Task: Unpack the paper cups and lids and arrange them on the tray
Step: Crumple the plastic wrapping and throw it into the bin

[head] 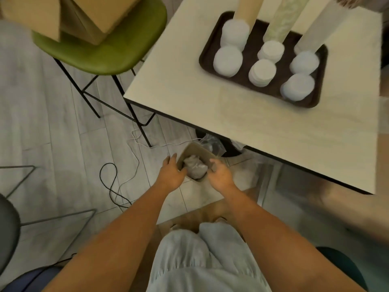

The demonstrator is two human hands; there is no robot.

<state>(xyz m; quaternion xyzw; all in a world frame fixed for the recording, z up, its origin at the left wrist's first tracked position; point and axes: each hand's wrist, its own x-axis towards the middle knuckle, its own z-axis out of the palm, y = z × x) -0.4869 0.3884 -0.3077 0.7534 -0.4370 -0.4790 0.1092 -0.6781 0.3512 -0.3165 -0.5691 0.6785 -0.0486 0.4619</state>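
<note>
Left hand (171, 175) and right hand (221, 175) clasp one cardboard box (194, 149) in curled fingers (172, 160); the tray (249, 49) holds six round white lid stacks (228, 61), three tall cup stacks (246, 9).

The dark brown rectangular tray (303, 103) lies flat on the pale worktop (231, 114). On its near part stand six short white lid stacks (262, 72), in three pairs, close together. Behind them three tall columns rise upright: a brown cup stack (246, 7), a green-patterned cup stack (282, 17) and a white cup stack (315, 24), their tops out of view.
</note>
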